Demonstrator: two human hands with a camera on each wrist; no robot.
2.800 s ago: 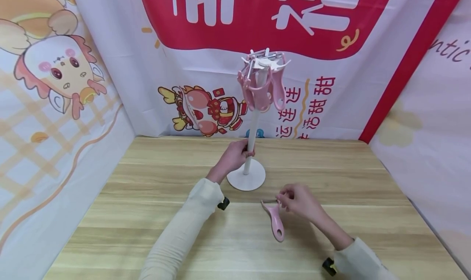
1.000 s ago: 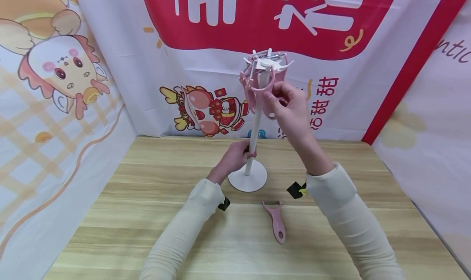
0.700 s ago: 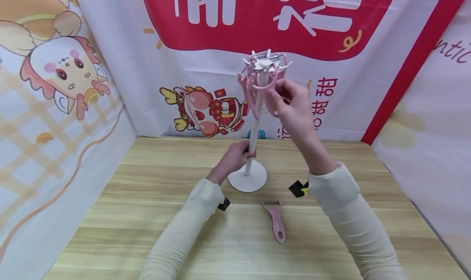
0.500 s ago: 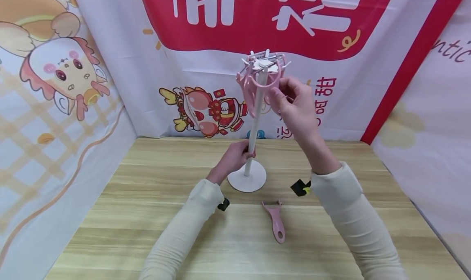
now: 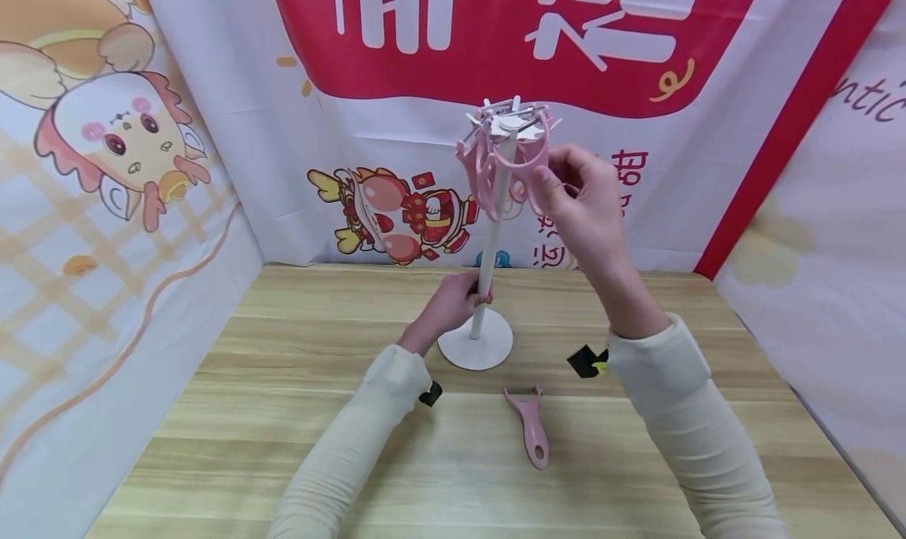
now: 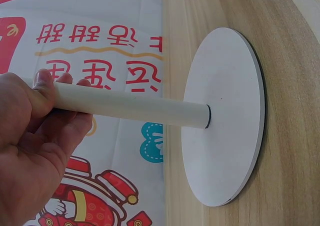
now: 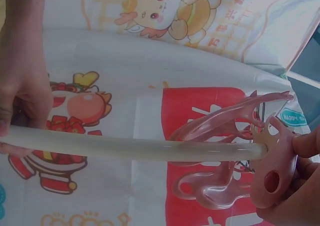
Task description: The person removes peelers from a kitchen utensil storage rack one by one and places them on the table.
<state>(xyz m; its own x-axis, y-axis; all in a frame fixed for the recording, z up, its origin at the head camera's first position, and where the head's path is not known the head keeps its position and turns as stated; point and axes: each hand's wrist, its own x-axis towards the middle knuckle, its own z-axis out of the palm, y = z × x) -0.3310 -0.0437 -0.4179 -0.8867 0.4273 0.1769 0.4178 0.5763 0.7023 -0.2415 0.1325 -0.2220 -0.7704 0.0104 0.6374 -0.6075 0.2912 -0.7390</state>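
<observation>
A white stand with a round base [image 5: 476, 348] and an upright pole [image 5: 488, 267] stands on the table. Its hooked top [image 5: 515, 124] bears several pink Y-shaped peelers [image 5: 477, 169]. My left hand [image 5: 449, 303] grips the pole low down, thumb and fingers round it in the left wrist view. Up at the top, my right hand [image 5: 583, 201] pinches one pink peeler [image 7: 274, 178] between thumb and fingers, beside the hooks. Whether this peeler still hangs on a hook is hard to see. Another pink peeler [image 5: 531, 429] lies on the table in front of the base.
The wooden table [image 5: 283, 413] reaches back to a printed cloth wall [image 5: 396, 130] with red and white lettering. Cloth also hangs at the left side [image 5: 127, 350] and right side. A small black device [image 5: 587, 361] is on the right wrist.
My right hand has left the peeler on the table and risen to the stand's top. Over the last second it has drawn slightly right with the pinched peeler. The left hand has stayed put.
</observation>
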